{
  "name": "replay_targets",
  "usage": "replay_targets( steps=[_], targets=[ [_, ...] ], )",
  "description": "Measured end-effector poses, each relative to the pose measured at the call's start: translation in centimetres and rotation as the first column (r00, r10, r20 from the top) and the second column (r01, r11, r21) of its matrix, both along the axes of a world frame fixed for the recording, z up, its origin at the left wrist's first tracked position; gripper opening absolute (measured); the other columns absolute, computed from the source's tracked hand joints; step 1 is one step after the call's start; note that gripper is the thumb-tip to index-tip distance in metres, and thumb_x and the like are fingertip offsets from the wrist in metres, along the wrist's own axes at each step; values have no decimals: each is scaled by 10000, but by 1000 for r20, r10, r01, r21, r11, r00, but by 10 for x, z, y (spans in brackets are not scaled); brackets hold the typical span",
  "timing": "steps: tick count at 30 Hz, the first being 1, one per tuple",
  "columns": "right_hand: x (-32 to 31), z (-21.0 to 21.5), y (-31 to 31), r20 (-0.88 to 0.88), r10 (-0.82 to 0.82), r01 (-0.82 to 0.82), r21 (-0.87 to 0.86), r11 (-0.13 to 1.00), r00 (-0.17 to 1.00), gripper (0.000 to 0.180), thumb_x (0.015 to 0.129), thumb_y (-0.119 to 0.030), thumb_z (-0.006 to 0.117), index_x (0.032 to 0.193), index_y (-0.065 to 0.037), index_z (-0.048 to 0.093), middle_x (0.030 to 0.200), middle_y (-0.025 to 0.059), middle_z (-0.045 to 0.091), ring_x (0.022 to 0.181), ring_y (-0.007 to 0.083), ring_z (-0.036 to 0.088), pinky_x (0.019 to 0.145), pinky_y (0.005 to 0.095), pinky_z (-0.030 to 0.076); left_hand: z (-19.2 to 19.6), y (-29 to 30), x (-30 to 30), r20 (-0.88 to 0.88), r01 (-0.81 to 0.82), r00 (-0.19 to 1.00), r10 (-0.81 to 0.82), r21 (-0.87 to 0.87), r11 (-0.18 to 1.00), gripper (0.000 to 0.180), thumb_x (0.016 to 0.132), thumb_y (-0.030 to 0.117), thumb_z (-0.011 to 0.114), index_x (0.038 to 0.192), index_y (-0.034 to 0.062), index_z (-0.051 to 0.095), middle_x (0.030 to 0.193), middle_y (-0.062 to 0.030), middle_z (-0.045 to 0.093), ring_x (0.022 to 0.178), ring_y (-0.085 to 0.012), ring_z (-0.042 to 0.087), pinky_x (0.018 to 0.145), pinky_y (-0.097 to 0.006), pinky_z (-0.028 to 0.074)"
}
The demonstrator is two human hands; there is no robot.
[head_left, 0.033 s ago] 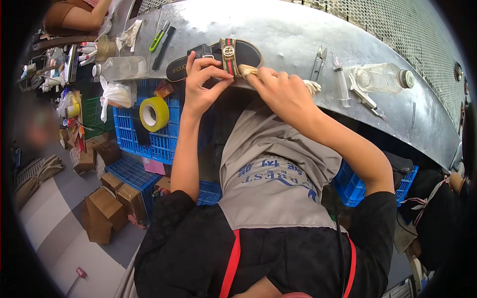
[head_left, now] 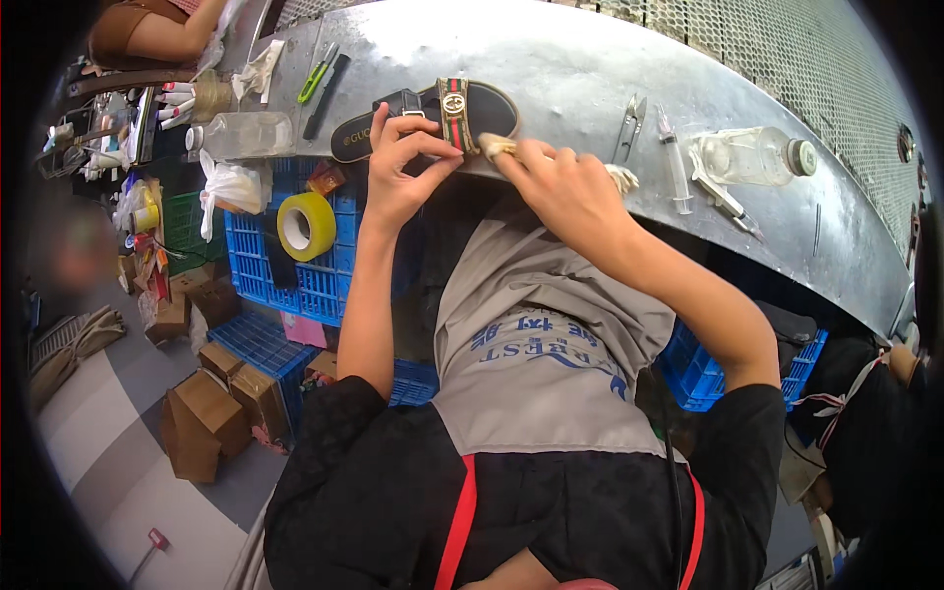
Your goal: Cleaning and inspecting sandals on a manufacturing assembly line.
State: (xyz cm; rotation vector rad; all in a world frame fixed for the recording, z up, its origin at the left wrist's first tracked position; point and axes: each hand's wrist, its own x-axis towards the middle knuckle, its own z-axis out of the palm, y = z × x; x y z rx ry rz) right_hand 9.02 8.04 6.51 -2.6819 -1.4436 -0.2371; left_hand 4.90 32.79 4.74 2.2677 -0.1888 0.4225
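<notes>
A dark sandal [head_left: 497,106] lies on its sole along the near edge of the metal table. Its wide strap has a green and red stripe and a round metal ornament, and a buckled strap crosses beside it. My left hand [head_left: 401,172] is closed, thumb and forefinger pinching the near lower end of the striped strap. In my right hand [head_left: 570,192] is a bunched cream cloth [head_left: 497,146], pressed at the fingertips just right of the strap's lower end. More of the cloth sticks out on the right side of that hand.
Right of the sandal lie metal snips [head_left: 629,128], a syringe [head_left: 675,162], another syringe [head_left: 730,205] and a clear bottle [head_left: 757,155]. To the left are a plastic bottle [head_left: 241,135], a green cutter [head_left: 315,77] and a blue crate [head_left: 261,261] with yellow tape [head_left: 306,226]. Another person's arm [head_left: 162,34] is far left.
My right hand and the cloth have shifted slightly to the right, away from the strap. My left hand stays at the strap.
</notes>
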Motion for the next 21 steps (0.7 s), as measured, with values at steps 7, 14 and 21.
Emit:
replay_targets(
  steps=[7,14,21],
  targets=[
    [-24,15,-29,-255,-117,152,121,981,960,499,820,-69,669,1306,-153,589,967,70,573,667,215,659,528,354,519,-1,3,-3,5,-15,1000,15,-4,1000,158,705,109,874,829,162,791,974,3,691,1069,-139,625,1233,-432,183],
    [-54,42,-62,-628,-72,403,402,822,775,411,822,19,604,1212,-100,655,802,91,558,693,267,619,605,403,485,-4,-2,2,29,-26,999,27,-36,999,145,717,125,870,836,153,792,973,-18,679,1081,-158,618,1228,-438,190],
    [-52,51,-130,-657,625,623,710,326,421,252,701,18,503,899,46,655,856,141,619,805,239,600,710,343,483,0,-4,1,42,-58,997,59,-19,998,134,732,90,850,838,116,773,966,-34,678,1048,-183,636,1222,-445,214]
  ],
)
